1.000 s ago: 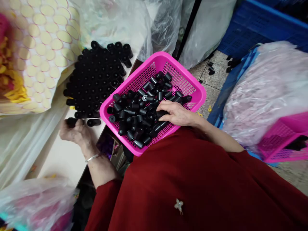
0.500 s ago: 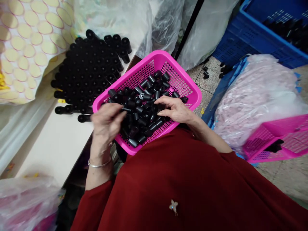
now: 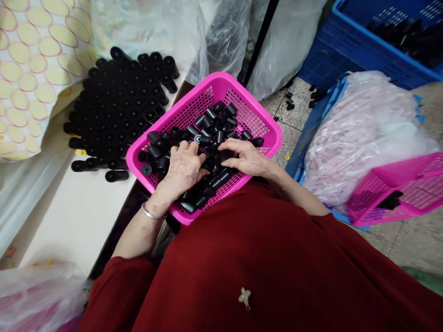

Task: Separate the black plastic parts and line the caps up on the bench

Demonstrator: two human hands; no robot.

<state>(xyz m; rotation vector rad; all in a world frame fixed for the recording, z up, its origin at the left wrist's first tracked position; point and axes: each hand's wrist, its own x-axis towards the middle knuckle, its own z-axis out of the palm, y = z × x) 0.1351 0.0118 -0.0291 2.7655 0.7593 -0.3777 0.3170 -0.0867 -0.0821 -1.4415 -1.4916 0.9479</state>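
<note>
A pink plastic basket (image 3: 273, 131) holds many loose, short black plastic cylinders (image 3: 219, 136). My left hand (image 3: 183, 168) reaches over the basket's near left part, fingers bent down among the cylinders. Its thumb and index finger come close together, and whatever lies between them is hidden. At the basket's near right side, my right hand (image 3: 247, 157) has thumb and fingers around a black cylinder (image 3: 224, 155). One cylinder near the left fingertips shows a pale ringed end (image 3: 197, 139).
Many black cylinders (image 3: 121, 101) stand packed together on the white table (image 3: 83, 203) at left. Right of me are a clear bag of pale pink pieces (image 3: 346, 138), another pink basket (image 3: 415, 193) and a blue crate (image 3: 321, 60). Small black pieces (image 3: 290, 101) lie on the floor.
My left hand has moved right and down into the cylinders from the basket's left edge. My right hand stays at nearly the same place in the basket. The view has shifted slightly.
</note>
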